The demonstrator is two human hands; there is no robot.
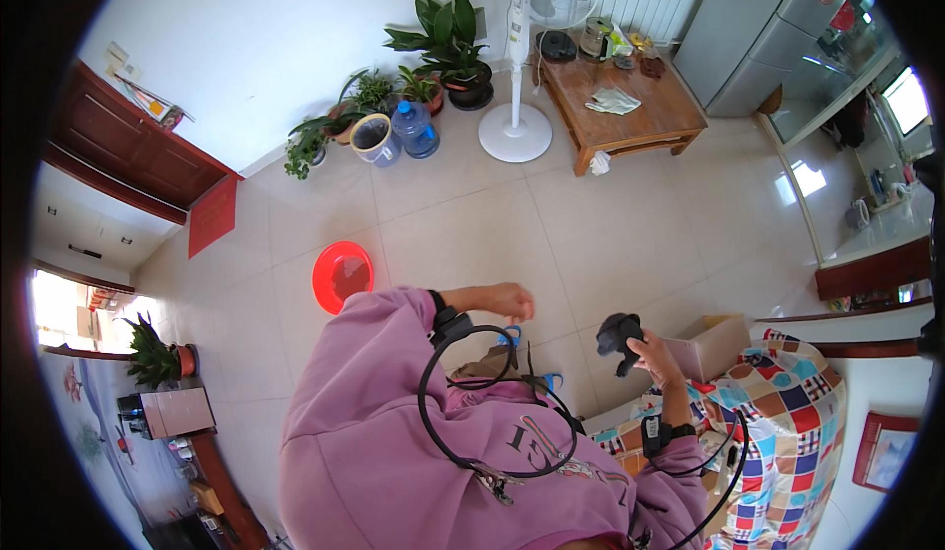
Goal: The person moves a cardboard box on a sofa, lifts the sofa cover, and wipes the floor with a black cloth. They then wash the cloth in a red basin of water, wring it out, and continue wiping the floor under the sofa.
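My right hand [653, 358] grips a bunched, dark grey cloth item [619, 340] at the right of the head view; its exact kind cannot be told. Part of the cloth hangs below the fingers. My left hand [511, 303] is held out in front of my body, its fingers loosely bent, with nothing visible in it. Both wrists carry black straps with devices and cables. Below the left hand, blue slippers [552, 382] show on my feet. A red plastic basin [321, 278] with what looks like water in it stands on the tiled floor to the left.
Beside my right arm are a checkered patchwork cover [794, 417] and an open cardboard box [712, 354]. Farther ahead stand a white pedestal fan [515, 133], a low wooden table [598, 126], a blue water bottle [417, 133], a bucket [380, 153] and potted plants [452, 41].
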